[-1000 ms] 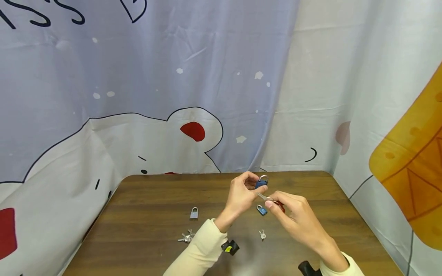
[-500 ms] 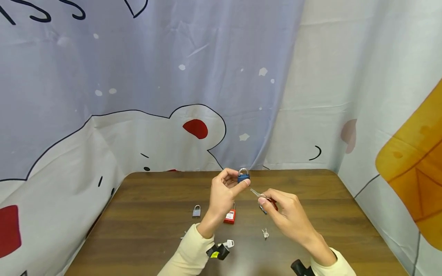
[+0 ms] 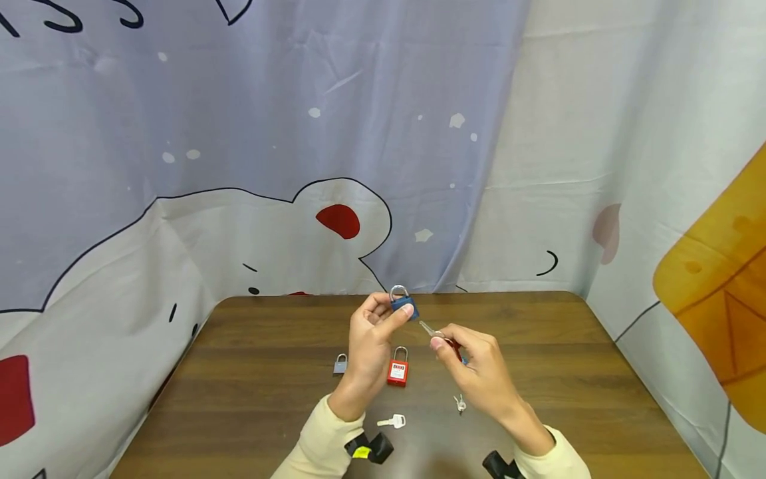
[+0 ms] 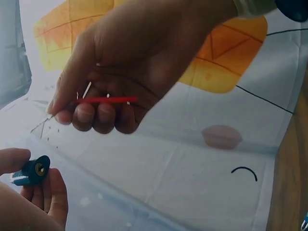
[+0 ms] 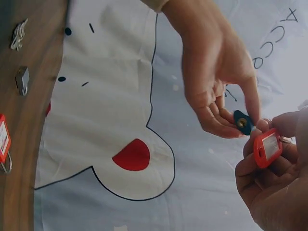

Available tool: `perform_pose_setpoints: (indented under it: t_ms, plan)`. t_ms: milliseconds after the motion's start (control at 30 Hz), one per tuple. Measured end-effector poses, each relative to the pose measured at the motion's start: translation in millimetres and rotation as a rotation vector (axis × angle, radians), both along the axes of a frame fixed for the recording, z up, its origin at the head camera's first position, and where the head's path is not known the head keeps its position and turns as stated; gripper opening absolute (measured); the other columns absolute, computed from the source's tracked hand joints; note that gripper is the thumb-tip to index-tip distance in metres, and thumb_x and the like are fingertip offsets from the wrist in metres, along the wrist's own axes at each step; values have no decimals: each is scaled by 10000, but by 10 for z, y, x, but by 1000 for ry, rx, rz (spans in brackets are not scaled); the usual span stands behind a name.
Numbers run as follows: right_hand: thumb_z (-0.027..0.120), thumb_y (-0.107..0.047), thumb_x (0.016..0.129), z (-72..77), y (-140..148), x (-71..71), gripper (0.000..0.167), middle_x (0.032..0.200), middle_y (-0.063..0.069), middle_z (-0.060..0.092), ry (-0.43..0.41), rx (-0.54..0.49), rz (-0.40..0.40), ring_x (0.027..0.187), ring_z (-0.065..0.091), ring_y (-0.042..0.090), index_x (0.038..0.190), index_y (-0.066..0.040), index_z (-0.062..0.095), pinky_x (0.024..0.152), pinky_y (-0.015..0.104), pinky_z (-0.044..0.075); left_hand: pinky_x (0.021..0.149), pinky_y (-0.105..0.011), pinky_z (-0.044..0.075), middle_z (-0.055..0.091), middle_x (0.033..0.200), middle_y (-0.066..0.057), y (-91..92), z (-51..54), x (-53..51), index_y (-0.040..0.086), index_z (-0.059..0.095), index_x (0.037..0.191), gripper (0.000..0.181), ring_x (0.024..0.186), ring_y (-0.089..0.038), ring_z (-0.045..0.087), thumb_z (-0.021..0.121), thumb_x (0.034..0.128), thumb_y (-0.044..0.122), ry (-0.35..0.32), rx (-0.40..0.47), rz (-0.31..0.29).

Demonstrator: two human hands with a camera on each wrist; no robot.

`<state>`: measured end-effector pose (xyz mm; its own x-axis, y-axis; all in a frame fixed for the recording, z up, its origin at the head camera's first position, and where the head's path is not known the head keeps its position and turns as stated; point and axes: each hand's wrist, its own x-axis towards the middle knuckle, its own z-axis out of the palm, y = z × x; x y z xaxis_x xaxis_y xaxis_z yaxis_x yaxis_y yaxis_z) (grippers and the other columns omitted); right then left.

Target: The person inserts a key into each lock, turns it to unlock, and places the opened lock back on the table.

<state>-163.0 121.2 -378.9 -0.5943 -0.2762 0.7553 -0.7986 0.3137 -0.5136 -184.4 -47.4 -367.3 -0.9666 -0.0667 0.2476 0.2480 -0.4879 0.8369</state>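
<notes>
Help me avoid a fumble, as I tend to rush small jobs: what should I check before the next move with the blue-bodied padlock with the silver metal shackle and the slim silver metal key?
1. Blue padlock gripped: ok, the left hand holds its body.
2. Silver key gripped: ok, the right hand holds it, blade sticking out.
3. Round brass-coloured keyhole uncovered: ok, no finger over it.
4. Red-framed rectangular plastic tag out of the keyhole's way: ok, within the right hand's grasp.
5. Key in the keyhole: not ok, apart.
6. Key matches padlock: cannot tell.
</notes>
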Motion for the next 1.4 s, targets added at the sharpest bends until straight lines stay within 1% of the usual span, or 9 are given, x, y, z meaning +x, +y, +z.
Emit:
perform_pose_setpoints:
  t_ms: [133, 233, 367, 500, 700, 900, 1200, 1300, 1400]
  plan:
    - [659, 25, 882, -56, -86, -15, 180, 676, -58, 580, 19, -27, -12, 614, 487, 0, 861, -154, 662, 533, 161, 415, 791, -197, 508, 620, 929, 13, -12, 21, 33, 91, 557, 922, 173, 849, -91, 601, 649, 843, -33, -7, 93, -29]
    - [661, 24, 880, -104, -140, -32, 171, 668, -61, 574, 34, -33, -20, 607, 472, -9, 852, -145, 660, 519, 156, 399, 801, -212, 527, 614, 923, 12, -24, 45, 71, 89, 546, 926, 154, 839, -92, 603, 616, 868, -35, -9, 154, -50]
    - [660, 23, 878, -150, -197, -45, 166, 656, -64, 559, 47, -45, -20, 604, 451, -14, 839, -138, 651, 514, 156, 376, 828, -251, 535, 606, 908, 8, -36, 74, 116, 82, 529, 935, 139, 816, -107, 616, 582, 890, -38, -9, 207, -67]
    - [659, 16, 880, -171, -242, -45, 170, 659, -66, 552, 52, -57, -23, 614, 456, -10, 831, -146, 643, 535, 151, 382, 842, -270, 531, 598, 898, 11, -38, 82, 147, 87, 516, 926, 144, 811, -117, 618, 578, 897, -39, -22, 231, -65]
    - [651, 26, 881, -198, -286, -47, 171, 662, -62, 555, 55, -78, -22, 624, 470, -3, 837, -139, 646, 552, 130, 393, 843, -255, 531, 594, 888, 15, -19, 52, 173, 102, 520, 899, 146, 810, -115, 618, 576, 907, -33, -46, 251, -67]
    - [647, 34, 880, -210, -308, -41, 185, 683, -57, 591, 51, -96, -23, 631, 498, 1, 836, -145, 646, 566, 128, 415, 835, -242, 528, 588, 889, 17, 2, 32, 186, 103, 521, 903, 145, 814, -118, 616, 570, 912, -33, -50, 262, -72]
    - [642, 27, 886, -194, -320, -25, 181, 689, -55, 600, 40, -104, -30, 638, 516, 7, 837, -146, 650, 578, 133, 428, 826, -221, 515, 569, 898, 6, 11, 5, 211, 93, 533, 926, 115, 831, -107, 605, 596, 909, -2, -53, 247, -70]
    - [640, 28, 888, -190, -323, -18, 183, 687, -53, 597, 35, -105, -32, 632, 507, 3, 833, -147, 649, 568, 134, 423, 831, -224, 516, 563, 908, -4, 15, 2, 225, 90, 530, 934, 118, 839, -111, 600, 613, 906, 11, -49, 242, -74]
    - [640, 28, 889, -190, -324, -14, 186, 679, -53, 591, 32, -105, -33, 609, 477, -9, 828, -148, 647, 529, 145, 402, 836, -228, 518, 568, 911, -2, 17, -9, 235, 91, 523, 929, 126, 842, -114, 603, 612, 904, 5, -45, 244, -73]
